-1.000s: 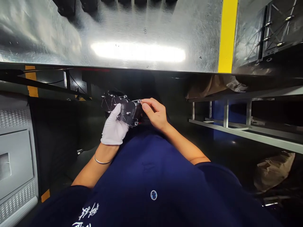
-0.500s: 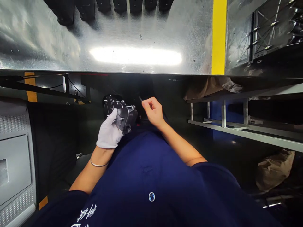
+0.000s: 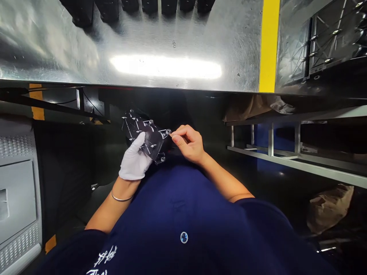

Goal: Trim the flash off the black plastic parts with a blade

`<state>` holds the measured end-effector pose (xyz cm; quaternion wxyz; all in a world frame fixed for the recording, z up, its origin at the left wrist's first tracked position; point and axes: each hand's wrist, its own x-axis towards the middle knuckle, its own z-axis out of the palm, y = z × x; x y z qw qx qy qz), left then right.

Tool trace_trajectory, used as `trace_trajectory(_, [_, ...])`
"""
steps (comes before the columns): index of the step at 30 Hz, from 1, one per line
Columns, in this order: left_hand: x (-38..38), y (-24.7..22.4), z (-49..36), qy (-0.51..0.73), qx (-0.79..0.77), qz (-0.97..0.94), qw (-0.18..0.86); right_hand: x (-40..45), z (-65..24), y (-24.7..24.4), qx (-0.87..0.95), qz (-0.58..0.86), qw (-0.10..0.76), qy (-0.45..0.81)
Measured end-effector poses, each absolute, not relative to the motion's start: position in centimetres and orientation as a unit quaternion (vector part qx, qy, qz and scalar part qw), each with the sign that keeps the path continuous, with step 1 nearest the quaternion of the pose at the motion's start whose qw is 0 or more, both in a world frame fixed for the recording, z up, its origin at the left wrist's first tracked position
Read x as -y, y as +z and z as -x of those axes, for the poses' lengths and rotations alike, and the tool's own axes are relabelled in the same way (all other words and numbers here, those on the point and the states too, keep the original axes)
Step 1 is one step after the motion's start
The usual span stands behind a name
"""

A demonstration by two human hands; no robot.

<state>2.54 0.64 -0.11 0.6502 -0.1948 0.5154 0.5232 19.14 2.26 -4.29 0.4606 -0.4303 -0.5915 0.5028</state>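
Navy shirt [image 3: 177, 194] bears lettering [image 3: 106, 255]; left fingers [image 3: 139, 140] grip a casing [image 3: 155, 139], right fingers [image 3: 187, 131] a stick [image 3: 171, 135].

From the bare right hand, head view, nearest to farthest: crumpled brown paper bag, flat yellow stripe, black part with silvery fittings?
1. Black part with silvery fittings: just left of the bare right hand.
2. Flat yellow stripe: up and right, on the shiny metal surface.
3. Crumpled brown paper bag: lower right.

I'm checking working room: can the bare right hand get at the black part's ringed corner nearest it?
Likely yes: the right hand pinches a thin item right by the ringed corner, with nothing visible blocking it. The gloved left hand holds the black part farther along, leaving that corner free.
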Motion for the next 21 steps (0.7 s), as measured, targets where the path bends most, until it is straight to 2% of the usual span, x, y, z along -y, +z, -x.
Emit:
trace_trajectory(4, [-0.5, -0.4, -2.2, 0.502, -0.5, 0.183, 0.681, -2.4, -18.5, -4.4, 0.607, 0.437, 0.476, 0.463])
trace_trajectory(11, [0.1, -0.2, -1.8, 0.47, -0.501, 0.18, 0.704, -3.6, -18.1, -5.5, 0.598, 0.496, 0.44, 0.45])
trace_trajectory(14, [1.4, -0.3, -1.5, 0.452, -0.512, 0.114, 0.722, -4.3, -19.2, -5.5, 0.583, 0.534, 0.422, 0.443])
trace_trajectory(18, [2.2, -1.1, -0.8, 0.494, -0.488, -0.034, 0.719, -4.1, -20.9, -3.3, 0.709, 0.401, 0.35, 0.463])
trace_trajectory(21, [1.9, -1.5, -0.2, 0.493, -0.48, -0.106, 0.717, -3.8, -21.7, -1.5, 0.783, 0.269, 0.335, 0.45])
